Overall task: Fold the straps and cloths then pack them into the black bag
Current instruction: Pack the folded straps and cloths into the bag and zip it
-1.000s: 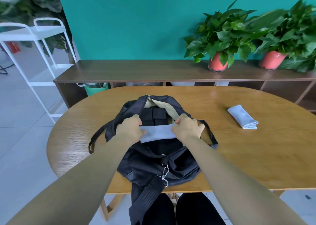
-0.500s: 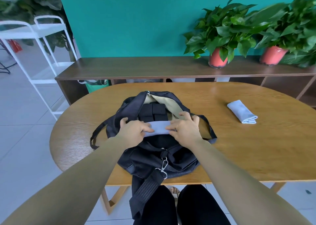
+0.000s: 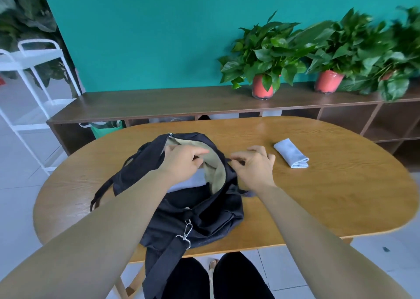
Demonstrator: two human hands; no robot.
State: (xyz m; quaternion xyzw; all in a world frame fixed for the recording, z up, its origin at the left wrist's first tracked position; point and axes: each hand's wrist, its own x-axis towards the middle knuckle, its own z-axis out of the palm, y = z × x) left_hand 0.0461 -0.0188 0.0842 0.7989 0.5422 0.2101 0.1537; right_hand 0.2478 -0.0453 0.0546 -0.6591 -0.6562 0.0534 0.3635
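Bag, black, lying open on a wooden table. Pale blue cloth, held stretched over the mouth a moment ago, now dropped inside against the beige lining: one piece packed. Left hand over the opening, fingers loosely curled, grip impossible to tell. Right hand pinching the bag's right rim. Second folded cloth on the table beside the right hand, not yet packed.

Head view: worn on your head, wide-angle, facing forward and down over the table toward the teal wall.
Nearness: close; your forearms span the lower frame.
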